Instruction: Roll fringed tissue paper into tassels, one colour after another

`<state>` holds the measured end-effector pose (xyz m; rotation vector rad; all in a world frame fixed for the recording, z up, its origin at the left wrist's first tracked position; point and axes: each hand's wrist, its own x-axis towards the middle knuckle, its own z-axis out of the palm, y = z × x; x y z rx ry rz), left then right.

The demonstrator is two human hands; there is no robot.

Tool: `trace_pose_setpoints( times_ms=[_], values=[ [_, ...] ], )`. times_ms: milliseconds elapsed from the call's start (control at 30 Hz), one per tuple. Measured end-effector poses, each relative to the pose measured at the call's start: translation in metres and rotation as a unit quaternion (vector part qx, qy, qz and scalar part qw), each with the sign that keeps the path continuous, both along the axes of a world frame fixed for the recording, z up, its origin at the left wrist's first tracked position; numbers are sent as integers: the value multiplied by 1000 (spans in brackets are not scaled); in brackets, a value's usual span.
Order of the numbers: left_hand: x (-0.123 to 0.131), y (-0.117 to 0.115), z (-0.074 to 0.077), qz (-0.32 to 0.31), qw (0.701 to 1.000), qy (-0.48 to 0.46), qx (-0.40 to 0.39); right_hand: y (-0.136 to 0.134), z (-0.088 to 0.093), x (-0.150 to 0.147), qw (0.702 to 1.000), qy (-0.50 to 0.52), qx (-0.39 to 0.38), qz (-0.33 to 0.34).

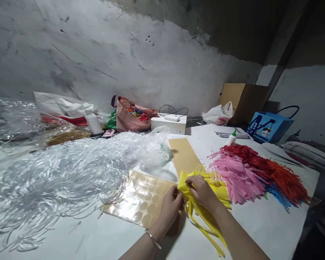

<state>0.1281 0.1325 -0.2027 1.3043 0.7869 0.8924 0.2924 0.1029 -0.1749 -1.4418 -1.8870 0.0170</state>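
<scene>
Both hands are at a piece of yellow fringed paper (216,189), whose long cut strips hang down and to the right. My left hand (171,205), with a silver bangle at the wrist, is closed at the paper's left edge, the fingertips pinching it. My right hand (202,189) pinches the uncut upper band from above, fingers curled. Just left of the hands lies a sheet of round clear stickers (143,196). A tan cardboard strip (186,155) lies behind the yellow paper. Pink fringed paper (237,175) rests to its right.
A heap of white, shiny cord (70,173) covers the left of the table (78,234). Red fringed paper (278,173) and a green-tipped glue bottle (232,138) lie right. Along the back are a pink bag (127,117), a white box (169,125) and a blue bag (271,126).
</scene>
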Motion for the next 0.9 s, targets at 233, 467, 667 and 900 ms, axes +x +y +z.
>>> trace_pose_setpoints(
  times_ms=[233, 467, 667, 900],
  values=[
    [5, 3, 0, 11, 999, 44, -15, 1, 2, -5, 997, -66, 25, 10],
    [7, 4, 12, 42, 989, 100, 97, -3, 13, -15, 983, -183, 6, -20],
    [6, 1, 28, 62, 960, 188, 197, 0, 26, -16, 958, -275, 16, -78],
    [20, 10, 44, 69, 934, 272, 222, 17, 69, -7, 928, -369, 38, -44]
  ],
)
